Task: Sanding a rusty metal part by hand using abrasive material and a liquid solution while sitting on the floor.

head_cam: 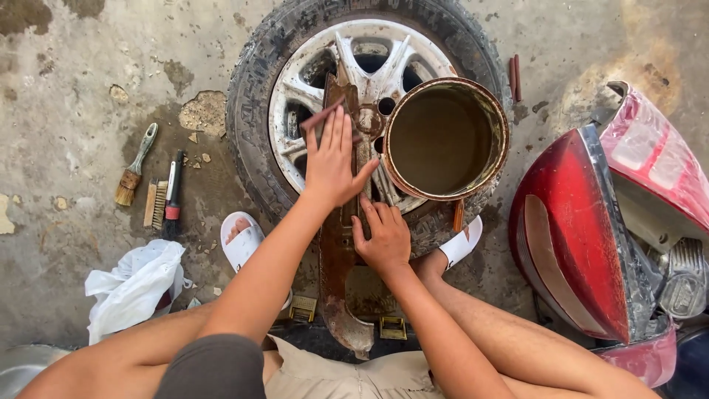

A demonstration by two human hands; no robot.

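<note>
— Rust all over the long metal part (pixel 341 258): brown, pitted, narrow, lying lengthwise across one car wheel (pixel 295 96) and hanging off toward the lap, ragged at the near end.

— And the hands?

— Left hand (pixel 332 159) laid flat, fingers straight and together, pressing a small reddish-brown sheet (pixel 319 118) against the far end of the part. Right hand (pixel 382 235) clamped around the middle of the part, fingers curled over its edge, pinning it to the tyre.

— Any containers?

— One round metal can (pixel 445 139), rusty rim, resting on the wheel just right of the part; filled with murky brown liquid, surface flat. One white plastic bag (pixel 133 288) crumpled on the concrete at left; contents hidden, only a trace of red peeking out.

— Counts?

— One wheel with a silver spoked rim, dirty. Three brushes on the floor at left: one paintbrush (pixel 133 174) with a pale handle, one wooden wire brush (pixel 154 204), one dark brush with a red band (pixel 172 196). Two white slippers, left (pixel 247 244) and right (pixel 461 242), one on each foot beside the tyre. One red tail-light assembly (pixel 583 229) at right, cracked. Two thin red sticks (pixel 514 76) beyond the tyre.
</note>
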